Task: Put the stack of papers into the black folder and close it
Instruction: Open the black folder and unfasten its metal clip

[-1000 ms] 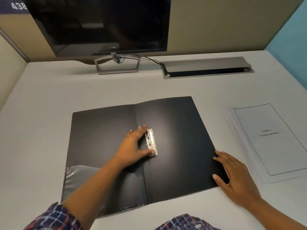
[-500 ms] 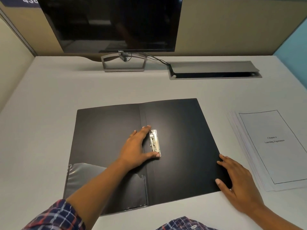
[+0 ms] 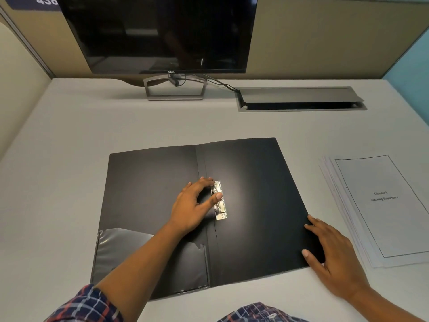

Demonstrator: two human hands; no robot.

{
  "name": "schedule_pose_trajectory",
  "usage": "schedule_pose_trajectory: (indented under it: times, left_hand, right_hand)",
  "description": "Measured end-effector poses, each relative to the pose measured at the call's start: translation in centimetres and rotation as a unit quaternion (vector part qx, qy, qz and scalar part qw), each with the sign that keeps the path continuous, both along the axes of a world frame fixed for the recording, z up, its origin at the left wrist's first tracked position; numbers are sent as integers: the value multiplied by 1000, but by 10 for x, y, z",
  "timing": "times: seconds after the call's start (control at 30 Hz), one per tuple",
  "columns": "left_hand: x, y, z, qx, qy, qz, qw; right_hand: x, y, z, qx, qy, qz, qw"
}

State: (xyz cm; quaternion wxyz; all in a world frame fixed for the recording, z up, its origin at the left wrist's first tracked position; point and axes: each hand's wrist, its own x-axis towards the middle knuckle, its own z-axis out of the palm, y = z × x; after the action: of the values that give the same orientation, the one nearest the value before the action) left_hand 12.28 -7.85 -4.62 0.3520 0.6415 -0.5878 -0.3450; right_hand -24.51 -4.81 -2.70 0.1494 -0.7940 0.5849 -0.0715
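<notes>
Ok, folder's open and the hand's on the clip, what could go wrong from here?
1. The left hand has its thumb on the metal clip; if it is sprung, it could snap back on the fingers.
2. The papers are a loose, fanned stack; they may slide apart when lifted.
3. Only the right hand pins the folder, which could shift.

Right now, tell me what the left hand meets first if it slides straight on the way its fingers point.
The left hand points up and right, with its fingertips already at the metal clip on the folder, so it meets the clip first.
</notes>
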Motion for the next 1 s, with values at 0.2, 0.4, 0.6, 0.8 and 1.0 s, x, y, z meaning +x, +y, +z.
schedule_pose_trajectory:
  times: [0.2, 0.4, 0.6, 0.8, 1.0]
  left_hand:
    - [-5, -4, -6, 9, 134, 76, 988]
    - [-4, -4, -10, 13, 142, 46, 989]
    - [-5, -3, -6, -7, 92, 42, 995]
    - [-6, 0, -1, -24, 65, 39, 997]
    - [-5, 0, -1, -18, 24, 44, 999]
  right_hand:
    - [1, 1, 1, -1, -2, 1, 1000]
    - [2, 0, 3, 3, -5, -3, 1000]
    - [3, 0, 5, 4, -3, -3, 1000]
    - [3, 1, 4, 7, 3, -6, 1000]
    - [4, 1, 3, 13, -1, -12, 1000]
